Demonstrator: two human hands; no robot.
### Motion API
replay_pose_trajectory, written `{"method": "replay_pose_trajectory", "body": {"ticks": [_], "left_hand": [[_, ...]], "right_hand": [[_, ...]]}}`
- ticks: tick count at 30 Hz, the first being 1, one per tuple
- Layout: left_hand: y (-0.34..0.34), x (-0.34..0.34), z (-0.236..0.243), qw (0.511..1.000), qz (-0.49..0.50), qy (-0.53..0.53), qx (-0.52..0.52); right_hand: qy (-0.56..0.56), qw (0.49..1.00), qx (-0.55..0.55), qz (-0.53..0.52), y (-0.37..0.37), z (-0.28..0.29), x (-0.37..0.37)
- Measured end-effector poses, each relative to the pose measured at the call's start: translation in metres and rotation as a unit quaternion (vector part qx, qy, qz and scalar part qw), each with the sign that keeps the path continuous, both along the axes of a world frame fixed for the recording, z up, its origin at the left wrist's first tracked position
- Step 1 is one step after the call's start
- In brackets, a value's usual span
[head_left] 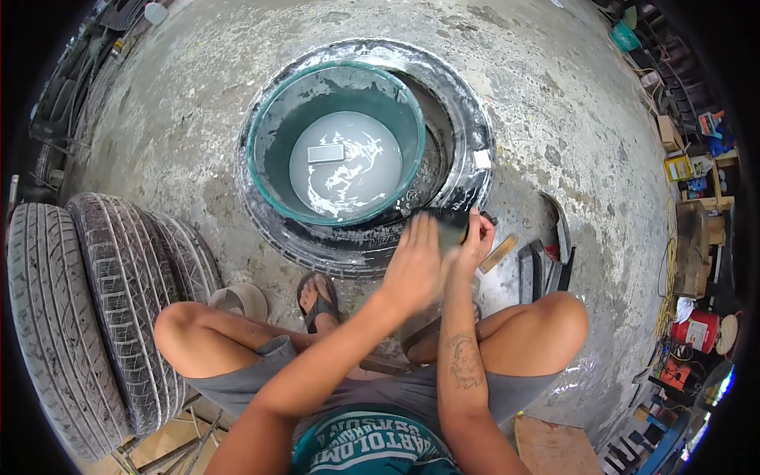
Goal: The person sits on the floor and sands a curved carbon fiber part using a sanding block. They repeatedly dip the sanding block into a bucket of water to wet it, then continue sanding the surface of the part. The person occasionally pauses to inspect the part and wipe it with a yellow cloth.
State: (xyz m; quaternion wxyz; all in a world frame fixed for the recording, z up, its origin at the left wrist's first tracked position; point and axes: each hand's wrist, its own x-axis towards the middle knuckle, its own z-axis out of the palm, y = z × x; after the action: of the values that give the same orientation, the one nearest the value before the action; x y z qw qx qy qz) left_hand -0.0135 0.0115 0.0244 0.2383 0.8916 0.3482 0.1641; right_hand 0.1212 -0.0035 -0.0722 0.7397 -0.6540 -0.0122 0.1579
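Observation:
Just in front of the tire's near right edge, my right hand (pixel 476 240) is closed on the end of a dark, narrow piece (pixel 447 217), whose kind I cannot make out. My left hand (pixel 416 265) is against the same piece, its fingers pressed together and smeared by motion. A blurred grey-green patch shows between the two hands; what the left one holds is mostly hidden. Ahead of them, a green round tub (pixel 257 170) rests inside a wet black tire (pixel 364 257) lying flat. In its cloudy grey water is a grey rectangular block (pixel 325 153).
A small white square (pixel 481 160) lies on the tire's right side. Right of my hands are a wooden block (pixel 498 254) and black angular parts (pixel 530 273). Several tires (pixel 119 309) stand at my left, beside a pale round container (pixel 241 301). Cluttered shelves (pixel 704 229) line the right.

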Motion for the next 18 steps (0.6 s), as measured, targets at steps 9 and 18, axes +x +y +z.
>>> {"method": "replay_pose_trajectory", "body": {"ticks": [9,18], "left_hand": [[-0.027,-0.014,0.019,0.998,-0.025,-0.044,-0.032],[-0.025,-0.017,0.021,0.997,-0.043,-0.043,-0.044]], "right_hand": [[-0.039,0.999,-0.035,-0.010,-0.009,-0.018,0.018],[-0.041,0.998,-0.049,-0.011,-0.011,-0.012,0.016]]}}
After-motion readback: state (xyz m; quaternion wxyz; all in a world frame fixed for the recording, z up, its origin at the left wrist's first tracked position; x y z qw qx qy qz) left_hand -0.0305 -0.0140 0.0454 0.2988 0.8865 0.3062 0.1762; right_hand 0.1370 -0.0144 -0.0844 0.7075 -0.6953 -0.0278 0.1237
